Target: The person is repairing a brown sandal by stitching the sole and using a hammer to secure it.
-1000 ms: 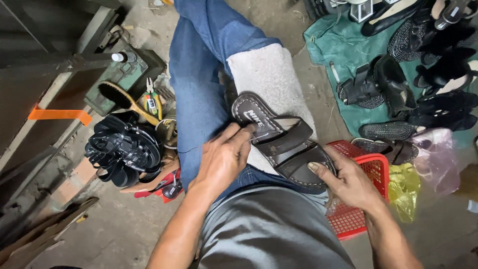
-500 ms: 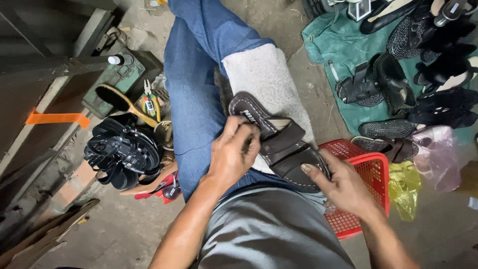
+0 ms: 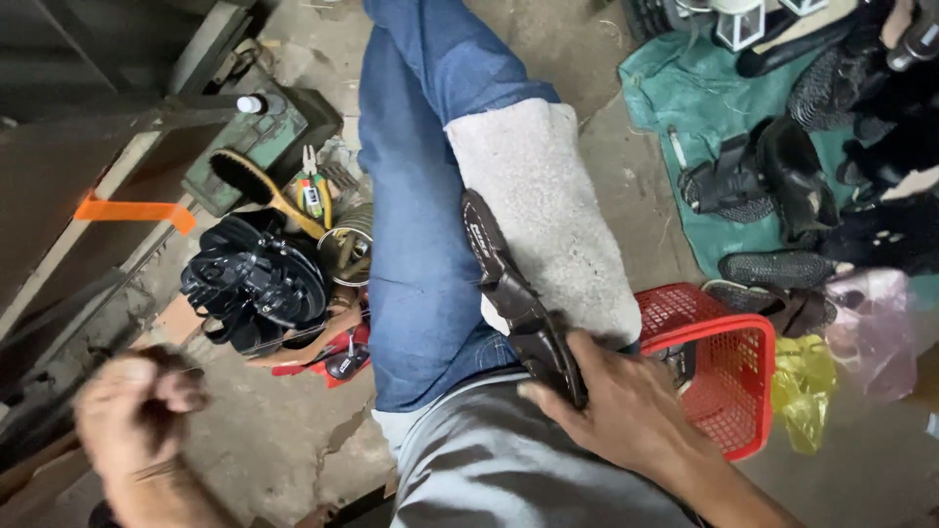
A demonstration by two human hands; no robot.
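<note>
On the person's lap, at about five o'clock in the view, the right hand (image 3: 626,416) is clamped on the heel end of a dark brown sandal (image 3: 518,298), fingers wrapped over its edge. The sandal stands on its side, its long axis running from the hand up toward eleven o'clock, the toe end lying along the grey pad (image 3: 553,215) that covers the knee of the blue jeans (image 3: 416,196). So the sandal reaches away from the right hand, up and slightly left. The left hand (image 3: 132,401) is well apart at eight o'clock, blurred, its fingers curled together; whether it pinches anything I cannot tell. The right hand is plainly the nearer one.

Just beside the right hand, at four o'clock, a red plastic basket (image 3: 738,391) sits on the floor; something dark lies inside, too hidden to name. A yellow bag (image 3: 807,391) touches its far side. At nine o'clock a heap of black sandals (image 3: 254,284) rests near a wooden brush (image 3: 259,191) and pliers (image 3: 313,191). Farther off, at two o'clock, a green cloth (image 3: 675,88) carries more dark footwear (image 3: 782,176).
</note>
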